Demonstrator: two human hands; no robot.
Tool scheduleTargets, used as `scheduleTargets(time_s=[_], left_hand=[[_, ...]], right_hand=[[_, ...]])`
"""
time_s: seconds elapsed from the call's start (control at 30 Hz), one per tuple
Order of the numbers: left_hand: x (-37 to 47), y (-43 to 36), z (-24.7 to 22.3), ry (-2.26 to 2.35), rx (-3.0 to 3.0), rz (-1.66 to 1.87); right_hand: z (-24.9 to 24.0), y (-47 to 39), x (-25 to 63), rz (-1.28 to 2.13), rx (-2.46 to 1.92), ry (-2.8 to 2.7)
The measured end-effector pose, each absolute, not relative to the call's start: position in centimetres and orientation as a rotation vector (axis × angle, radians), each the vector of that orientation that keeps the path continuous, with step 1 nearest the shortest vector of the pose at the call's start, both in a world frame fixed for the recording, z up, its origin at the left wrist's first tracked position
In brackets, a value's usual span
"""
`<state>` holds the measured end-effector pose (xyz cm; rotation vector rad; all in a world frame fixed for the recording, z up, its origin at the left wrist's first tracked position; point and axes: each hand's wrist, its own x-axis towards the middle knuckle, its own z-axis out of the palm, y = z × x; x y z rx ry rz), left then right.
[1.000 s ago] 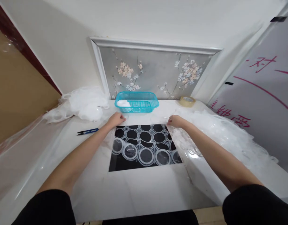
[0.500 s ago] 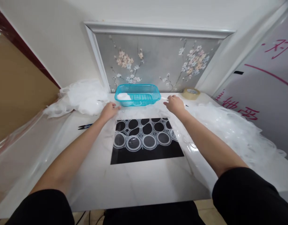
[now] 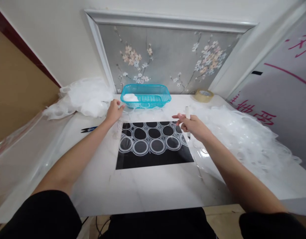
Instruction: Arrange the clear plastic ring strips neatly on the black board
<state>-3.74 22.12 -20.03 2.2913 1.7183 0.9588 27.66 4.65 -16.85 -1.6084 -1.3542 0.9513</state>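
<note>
White marker (image 3: pixel 187 112) gripped upright in our right hand (image 3: pixel 194 126), forefinger (image 3: pixel 178 116) extended; our left hand (image 3: pixel 114 112) is bent near the basket (image 3: pixel 146 89), hold unclear.

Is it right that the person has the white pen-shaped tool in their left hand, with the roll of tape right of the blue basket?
Not quite: the head view shows the white pen-shaped tool in the right hand, not the left hand. The roll of tape is indeed right of the blue basket.
</note>
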Motion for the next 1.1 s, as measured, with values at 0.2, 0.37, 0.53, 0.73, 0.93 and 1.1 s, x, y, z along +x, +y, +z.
scheduleTargets(time_s=[0.2, 0.37, 0.53, 0.73, 0.93, 1.1], left_hand=[[-6.9, 12.5, -18.9, 1.213, 2.677, 0.805], [-10.0, 5.8, -18.8, 0.407, 3.332, 0.368], [-10.1, 5.3, -18.8, 0.362, 3.633, 0.352], [-9.0, 5.4, -18.6, 0.270, 3.659, 0.296], [-9.1, 2.5, -16.9, 0.396, 3.714, 0.266], [-9.3, 0.5, -17.4, 0.559, 3.714, 0.207]], right_hand=[[-18.0, 3.6, 24.2, 1.384, -1.351, -0.998], [-20.2, 2.9, 22.5, 1.110, -1.451, -1.269], [-22.5, 2.9, 23.3, 0.411, -1.453, -1.829], [-23.9, 2.9, 24.2, 0.487, -1.488, -1.559], [-21.7, 2.1, 21.0, 0.847, -1.409, -1.357], [-19.4, 1.8, 16.6, 0.943, -1.278, -1.527]])
